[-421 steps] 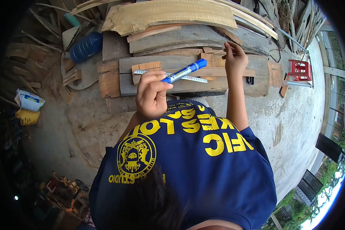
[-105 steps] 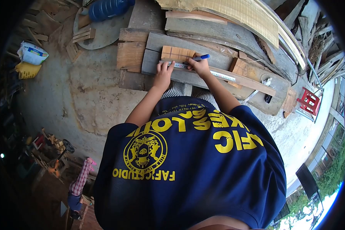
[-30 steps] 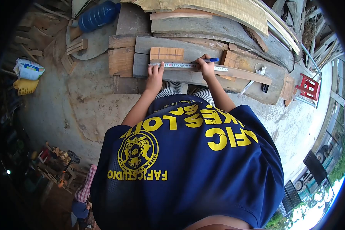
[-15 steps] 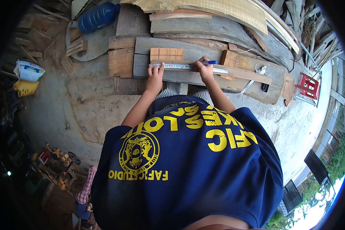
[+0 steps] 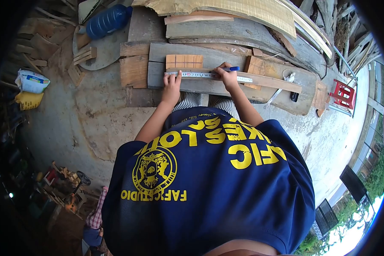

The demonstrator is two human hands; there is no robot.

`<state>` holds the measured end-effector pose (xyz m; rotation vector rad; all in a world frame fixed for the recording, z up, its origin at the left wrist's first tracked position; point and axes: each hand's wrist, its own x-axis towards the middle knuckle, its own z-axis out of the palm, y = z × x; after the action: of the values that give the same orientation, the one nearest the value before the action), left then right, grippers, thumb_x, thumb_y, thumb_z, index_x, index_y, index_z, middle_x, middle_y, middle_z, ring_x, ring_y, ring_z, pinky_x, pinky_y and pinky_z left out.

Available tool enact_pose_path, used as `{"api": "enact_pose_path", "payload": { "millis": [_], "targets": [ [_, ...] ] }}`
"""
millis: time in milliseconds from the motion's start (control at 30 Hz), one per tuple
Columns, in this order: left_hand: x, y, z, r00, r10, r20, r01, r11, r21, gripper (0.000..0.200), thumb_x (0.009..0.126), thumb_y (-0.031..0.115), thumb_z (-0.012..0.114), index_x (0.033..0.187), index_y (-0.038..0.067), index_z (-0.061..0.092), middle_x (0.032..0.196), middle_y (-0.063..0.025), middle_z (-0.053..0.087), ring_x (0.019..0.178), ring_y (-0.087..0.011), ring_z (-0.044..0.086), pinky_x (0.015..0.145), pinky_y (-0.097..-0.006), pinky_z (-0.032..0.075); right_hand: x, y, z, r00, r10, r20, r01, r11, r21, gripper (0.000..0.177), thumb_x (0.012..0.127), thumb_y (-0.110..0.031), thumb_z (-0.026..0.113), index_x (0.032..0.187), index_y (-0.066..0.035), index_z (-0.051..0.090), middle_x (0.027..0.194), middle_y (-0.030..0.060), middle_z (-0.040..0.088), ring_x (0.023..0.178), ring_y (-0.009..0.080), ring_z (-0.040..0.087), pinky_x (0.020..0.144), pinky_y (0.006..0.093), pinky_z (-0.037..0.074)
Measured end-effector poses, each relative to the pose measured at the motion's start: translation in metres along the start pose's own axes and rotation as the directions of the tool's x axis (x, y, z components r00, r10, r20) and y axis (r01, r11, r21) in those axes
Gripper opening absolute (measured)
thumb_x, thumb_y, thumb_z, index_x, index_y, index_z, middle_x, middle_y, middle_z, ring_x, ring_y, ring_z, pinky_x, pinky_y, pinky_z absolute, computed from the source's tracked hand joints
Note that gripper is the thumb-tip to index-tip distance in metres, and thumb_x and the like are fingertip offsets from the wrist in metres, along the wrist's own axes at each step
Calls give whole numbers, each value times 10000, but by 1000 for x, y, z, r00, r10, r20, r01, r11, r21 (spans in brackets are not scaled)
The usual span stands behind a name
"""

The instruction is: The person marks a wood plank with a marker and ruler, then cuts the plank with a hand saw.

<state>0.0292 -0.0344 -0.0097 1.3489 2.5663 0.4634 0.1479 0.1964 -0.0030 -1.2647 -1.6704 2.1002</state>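
Note:
A white measuring tape is stretched along a long, narrow wooden strip on the plank bench. With curled fingers, my left hand holds the tape's left end against the strip. My right hand grips a blue marker pen, its lower end over the tape; the tip is hidden by the fingers. Just behind my left hand lies a small wooden block with dark lines across it. Another lined block sits partly under the strip, right of my right hand.
The grey plank bench holds further boards at its back. A blue water bottle lies at the far left. To the right are a red plastic stool and a small black object. Another person's checked sleeve shows lower left.
The view has shifted very slightly. My right hand and the marker pen have tilted a little over the tape; my left hand keeps its place at the tape's end.

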Motion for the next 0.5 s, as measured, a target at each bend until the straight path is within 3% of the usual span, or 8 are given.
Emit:
{"api": "enact_pose_path", "payload": {
  "millis": [33,200,267,500],
  "targets": [
    [0,0,0,1000,-6,8,6,1000,-2,591,756,-55,477,1334,59,424,1155,-149,428,1128,-378,370,1059,-469,304,-3,-3,-1,999,27,-39,-23,996,87,116,768,-76,628,733,-16,535,655,65,576,537,129,533,497,263,432],
    [1,1,-1,1000,-8,17,8,1000,5,575,770,-69,473,1330,60,442,1166,-171,417,1142,-417,344,1003,-456,359,-5,3,-11,992,-24,-126,47,982,182,108,766,-65,627,728,-16,538,676,71,584,544,133,534,510,270,437],
    [1,1,2,1000,-23,19,22,1000,18,570,773,-68,473,1328,60,445,1161,-170,418,1141,-418,344,989,-453,369,-4,6,-15,998,-53,-41,55,996,67,106,768,-61,629,732,-14,540,686,73,591,554,129,540,518,267,441],
    [1,1,0,1000,-12,25,11,999,34,573,772,-68,478,1329,62,446,1160,-170,419,1138,-419,346,985,-452,369,0,13,-13,996,-86,-31,86,996,-4,152,750,-86,666,708,-12,540,597,54,564,508,123,535,468,265,428]
  ]
}}
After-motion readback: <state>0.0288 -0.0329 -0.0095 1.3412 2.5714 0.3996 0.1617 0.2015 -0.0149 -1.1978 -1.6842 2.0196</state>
